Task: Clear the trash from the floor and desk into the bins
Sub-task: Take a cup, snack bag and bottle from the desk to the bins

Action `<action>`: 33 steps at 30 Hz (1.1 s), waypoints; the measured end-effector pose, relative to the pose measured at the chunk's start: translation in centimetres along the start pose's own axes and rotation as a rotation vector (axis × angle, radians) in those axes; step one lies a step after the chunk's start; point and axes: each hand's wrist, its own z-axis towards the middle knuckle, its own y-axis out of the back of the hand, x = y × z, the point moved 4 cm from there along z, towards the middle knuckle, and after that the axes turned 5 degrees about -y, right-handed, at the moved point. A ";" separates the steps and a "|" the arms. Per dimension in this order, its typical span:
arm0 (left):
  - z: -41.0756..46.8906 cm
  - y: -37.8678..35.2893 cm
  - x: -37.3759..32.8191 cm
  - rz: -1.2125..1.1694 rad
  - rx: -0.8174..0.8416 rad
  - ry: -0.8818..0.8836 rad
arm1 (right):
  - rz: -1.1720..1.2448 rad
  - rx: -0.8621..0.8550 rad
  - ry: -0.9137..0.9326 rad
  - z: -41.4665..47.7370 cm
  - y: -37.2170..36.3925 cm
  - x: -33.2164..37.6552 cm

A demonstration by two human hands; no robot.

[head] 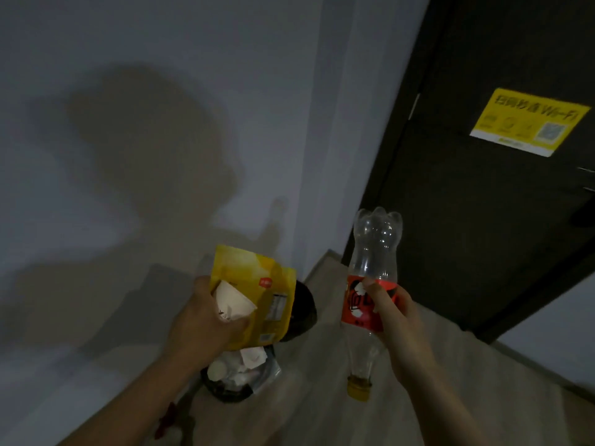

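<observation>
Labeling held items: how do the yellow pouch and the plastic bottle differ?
The yellow pouch is flat and opaque; the plastic bottle is round, clear and taller. The pouch shares the left hand with a white paper cup; the bottle is alone in the right hand. The bottle hangs upside down, yellow cap lowest, with the grip on its red label. Both are held up above the floor.

Left hand [206, 320] grips yellow snack pouch [260, 284] w/ white paper cup [231, 304] pressed against it, both held directly above the bin [238, 378]. Bin is black, holds white crumpled trash, sits on floor [322, 397] against the wall [161, 123]. Right hand [399, 323], to right of bin, holds clear plastic bottle [373, 252] upside down by its red label, yellow cap [359, 389] at bottom. Dark door [483, 220] w/ yellow sticker [531, 122] beyond bin, to the right.
</observation>
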 end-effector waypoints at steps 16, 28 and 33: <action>10.8 -9.2 10.7 0.161 0.053 0.329 | -0.186 0.178 -0.261 18.8 -4.7 -7.6; 19.6 -18.4 22.5 0.292 0.170 0.524 | -0.353 0.103 -0.390 31.3 -8.9 -18.1; 20.4 -24.3 27.8 0.319 0.210 0.554 | -0.421 0.152 -0.446 36.6 -10.2 -23.8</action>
